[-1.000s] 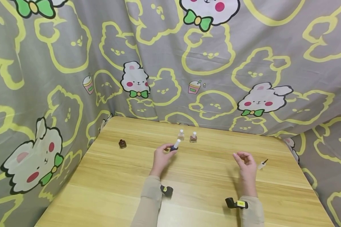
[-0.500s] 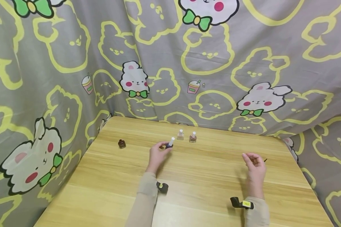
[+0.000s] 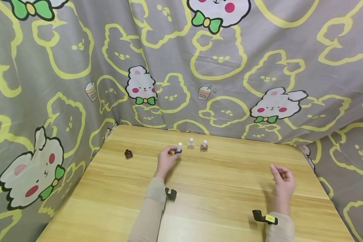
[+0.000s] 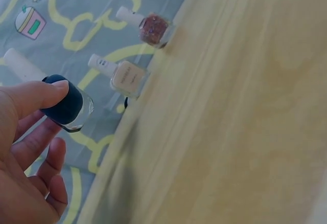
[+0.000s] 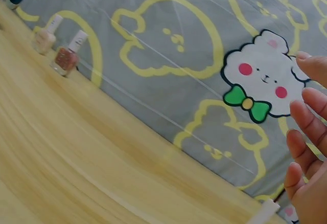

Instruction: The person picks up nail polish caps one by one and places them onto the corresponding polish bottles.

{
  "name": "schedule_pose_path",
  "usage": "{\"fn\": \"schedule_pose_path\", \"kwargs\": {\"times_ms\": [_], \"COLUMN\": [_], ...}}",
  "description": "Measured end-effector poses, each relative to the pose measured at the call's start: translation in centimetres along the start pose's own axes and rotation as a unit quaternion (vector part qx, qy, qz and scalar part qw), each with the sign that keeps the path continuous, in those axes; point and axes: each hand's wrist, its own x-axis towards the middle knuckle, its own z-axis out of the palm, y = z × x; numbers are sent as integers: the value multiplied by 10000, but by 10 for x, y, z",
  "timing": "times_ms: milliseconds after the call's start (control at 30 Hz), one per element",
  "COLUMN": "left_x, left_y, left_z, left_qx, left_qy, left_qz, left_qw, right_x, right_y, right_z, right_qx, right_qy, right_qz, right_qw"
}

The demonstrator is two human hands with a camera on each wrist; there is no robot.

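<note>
My left hand [image 3: 164, 162] pinches a dark blue nail polish bottle [image 4: 67, 100] with a white cap between thumb and fingers. In the left wrist view the bottle's clear base points toward a pale nail polish bottle [image 4: 129, 78]. A reddish glitter nail polish bottle [image 3: 204, 148] stands to the right of the pale one, both capped in white. My right hand [image 3: 283, 184] hovers over the right side of the table, fingers loosely bent, holding nothing. Near it, a white brush cap [image 5: 264, 211] stands with its dark brush upward; the head view hides it behind the hand.
An uncapped dark brown nail polish bottle [image 3: 128, 154] stands at the table's back left. The wooden table [image 3: 224, 195] meets a grey cartoon-print curtain [image 3: 169, 60] along its back and sides. Each wrist carries a black camera mount.
My left hand has shifted left and slightly away from me with the dark blue bottle. My right hand has moved right, now covering the brush cap in the head view.
</note>
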Motion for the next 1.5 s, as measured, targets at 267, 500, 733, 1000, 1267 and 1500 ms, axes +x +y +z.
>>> {"fn": "schedule_pose_path", "kwargs": {"times_ms": [267, 500, 733, 1000, 1267, 1500], "left_x": [14, 28, 40, 56, 66, 71], "left_y": [-2, -3, -5, -15, -16, -18], "left_z": [-3, -5, -7, -7, -4, 1], "left_qx": [193, 491, 655, 777, 900, 824], "left_qy": [-120, -227, -298, -507, -700, -840], "left_qz": [-34, 105, 252, 135, 139, 2], "left_qw": [9997, 9985, 9971, 9956, 9934, 9930], "right_x": [7, 12, 16, 20, 22, 23], "right_y": [-5, -8, -9, -2, 6, 8], "right_z": [-15, -28, -41, -57, -64, -65], "right_qx": [290, 348, 261, -4, -40, -328], "right_qy": [319, 668, 962, 1198, 1205, 1130], "right_qz": [-100, -159, 54, 346, 539, 798], "right_qw": [9990, 9970, 9950, 9922, 9912, 9898]}}
